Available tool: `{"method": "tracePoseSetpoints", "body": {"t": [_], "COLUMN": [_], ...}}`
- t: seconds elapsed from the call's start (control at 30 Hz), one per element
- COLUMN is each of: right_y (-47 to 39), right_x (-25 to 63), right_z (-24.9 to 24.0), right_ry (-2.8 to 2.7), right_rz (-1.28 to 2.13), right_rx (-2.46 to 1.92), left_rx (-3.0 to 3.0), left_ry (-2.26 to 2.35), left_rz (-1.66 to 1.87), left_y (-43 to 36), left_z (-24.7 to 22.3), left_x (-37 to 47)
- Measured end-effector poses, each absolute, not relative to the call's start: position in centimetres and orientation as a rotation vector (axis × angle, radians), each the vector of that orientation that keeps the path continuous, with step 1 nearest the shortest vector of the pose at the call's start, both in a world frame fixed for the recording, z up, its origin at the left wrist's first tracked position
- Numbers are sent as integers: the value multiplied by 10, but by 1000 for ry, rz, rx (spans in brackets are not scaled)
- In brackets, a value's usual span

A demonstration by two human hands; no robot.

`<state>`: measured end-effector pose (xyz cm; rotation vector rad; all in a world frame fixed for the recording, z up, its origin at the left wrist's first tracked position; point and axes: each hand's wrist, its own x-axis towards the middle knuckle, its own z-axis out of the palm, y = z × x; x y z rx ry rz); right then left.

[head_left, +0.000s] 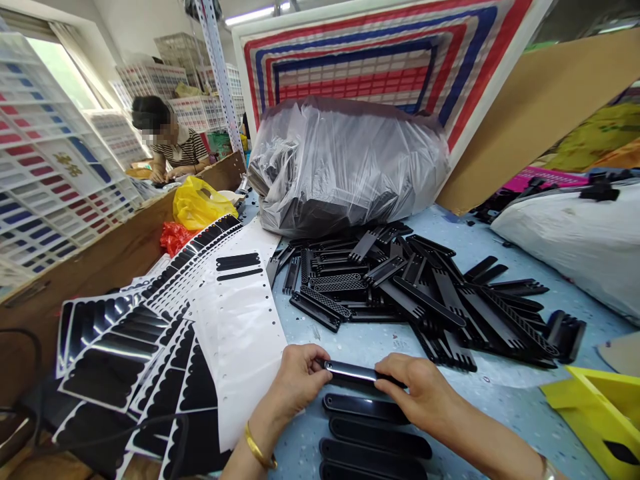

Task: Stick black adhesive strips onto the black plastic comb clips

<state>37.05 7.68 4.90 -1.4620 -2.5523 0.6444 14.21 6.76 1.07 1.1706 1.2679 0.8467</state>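
Note:
Between my two hands, a glossy black plastic strip with rounded ends (353,371) lies crosswise above the blue table. My left hand (303,373) pinches its left end, where a small hole shows. The right end sits between thumb and fingers of my right hand (417,385). Just below, several similar black strips (377,437) are lined up in a column. Left of my left hand lies a white backing sheet (247,353) with a few black stickers (239,262) left near its top. Beyond my hands spreads a heap of black plastic pieces (400,287), some slotted, some with a mesh pattern.
Black sticker sheets (125,360) fan out at left beside a wooden board (90,247). A filled plastic bag (350,167) stands at the back before a striped crate (380,40). A yellow bin (595,413) is at right. Another person (175,143) works at far left.

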Motion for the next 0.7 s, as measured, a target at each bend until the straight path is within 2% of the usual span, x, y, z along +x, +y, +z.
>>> {"method": "tracePoseSetpoints", "body": {"t": [0.7], "right_y": [78], "right_x": [373], "right_z": [38], "right_ry": [-2547], "right_rz": [618], "right_rx": [-1444], "left_rx": [1189], "left_ry": [1292], "left_rz": [824], "left_y": [68], "left_z": [11], "left_x": [141]}}
